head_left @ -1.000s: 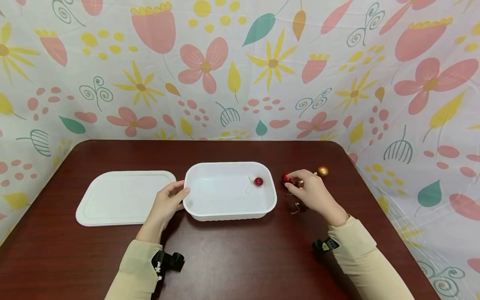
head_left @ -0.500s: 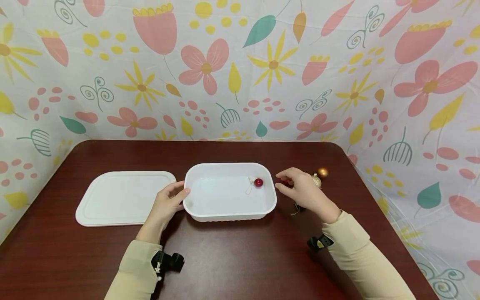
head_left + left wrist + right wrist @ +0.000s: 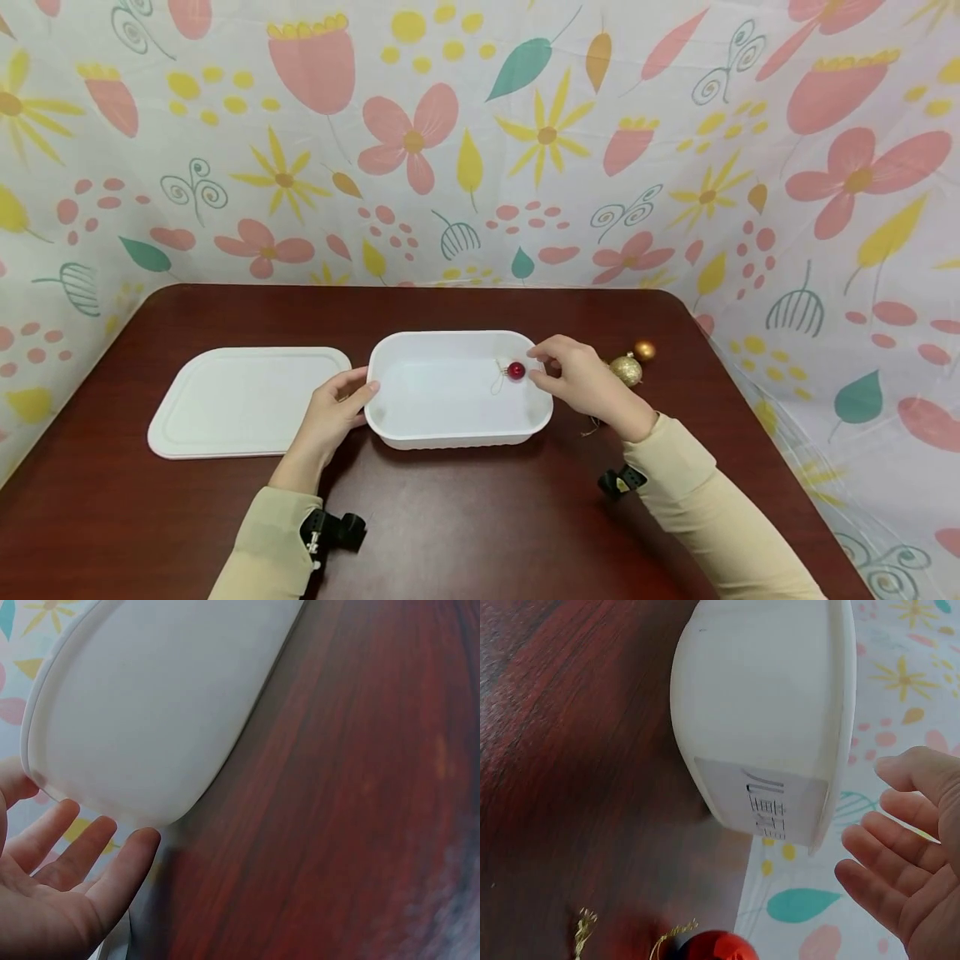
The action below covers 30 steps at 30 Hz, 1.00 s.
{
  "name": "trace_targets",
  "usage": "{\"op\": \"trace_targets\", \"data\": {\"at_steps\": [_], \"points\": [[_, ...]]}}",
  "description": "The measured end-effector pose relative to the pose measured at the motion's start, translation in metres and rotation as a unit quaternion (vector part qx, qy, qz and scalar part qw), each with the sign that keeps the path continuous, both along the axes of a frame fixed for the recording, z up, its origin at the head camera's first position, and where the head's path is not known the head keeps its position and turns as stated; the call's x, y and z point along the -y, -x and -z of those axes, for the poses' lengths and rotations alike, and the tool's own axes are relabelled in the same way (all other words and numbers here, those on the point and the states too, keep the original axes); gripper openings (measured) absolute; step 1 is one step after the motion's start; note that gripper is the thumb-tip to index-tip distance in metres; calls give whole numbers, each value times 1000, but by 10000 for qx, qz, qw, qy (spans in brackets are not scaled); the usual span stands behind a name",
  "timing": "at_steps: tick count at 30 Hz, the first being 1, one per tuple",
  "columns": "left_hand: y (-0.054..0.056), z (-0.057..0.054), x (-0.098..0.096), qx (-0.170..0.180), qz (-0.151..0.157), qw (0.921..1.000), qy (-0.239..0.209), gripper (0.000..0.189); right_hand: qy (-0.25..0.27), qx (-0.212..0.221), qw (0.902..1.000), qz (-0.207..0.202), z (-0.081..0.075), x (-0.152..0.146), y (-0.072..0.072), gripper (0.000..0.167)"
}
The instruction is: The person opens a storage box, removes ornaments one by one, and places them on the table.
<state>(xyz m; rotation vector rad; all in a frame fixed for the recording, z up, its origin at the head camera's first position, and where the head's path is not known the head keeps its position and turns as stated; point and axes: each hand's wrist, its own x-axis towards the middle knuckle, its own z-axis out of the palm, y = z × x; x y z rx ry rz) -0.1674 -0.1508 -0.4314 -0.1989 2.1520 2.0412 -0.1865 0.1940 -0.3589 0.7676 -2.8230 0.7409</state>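
My left hand [image 3: 333, 408] holds the left end of a white rectangular box [image 3: 450, 446]. Its thumb is at the rim and its straight fingers lie against the outer wall. The left wrist view shows the fingertips at the box's underside edge. My right hand [image 3: 577, 379] is by the box's right rim, fingers apart. In the right wrist view, nothing shows between those fingers beside the box's labelled end [image 3: 761, 799]. Inside the box lies a small red bauble [image 3: 516, 371] with a gold cord loop. Another red bauble [image 3: 720, 946] shows low in the right wrist view.
A white flat lid [image 3: 247, 404] lies left of the box on the dark brown table [image 3: 442, 525]. Behind my right hand are a glittery gold bauble [image 3: 627, 369] and a smaller gold bauble [image 3: 644, 350]. A flower-patterned cloth [image 3: 480, 167] hangs behind the table.
My right hand has moved left from the red bauble beside the box to the box's right rim, uncovering the gold baubles. My left hand stays at the box's left end.
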Motion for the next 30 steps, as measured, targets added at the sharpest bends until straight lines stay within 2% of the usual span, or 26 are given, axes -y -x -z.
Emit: {"op": "trace_targets", "data": {"at_steps": [16, 21, 30], "points": [[0, 2, 0, -56, -17, 9999, -152, 47, -791, -140, 9949, -616, 8, 25, 11, 26], [0, 2, 1, -64, -22, 9998, -183, 48, -1314, -291, 9873, -839, 11, 31, 15, 23], [0, 2, 0, -19, -60, 9997, -221, 47, -2202, -756, 9673, -1006, 17, 39, 20, 14]]}}
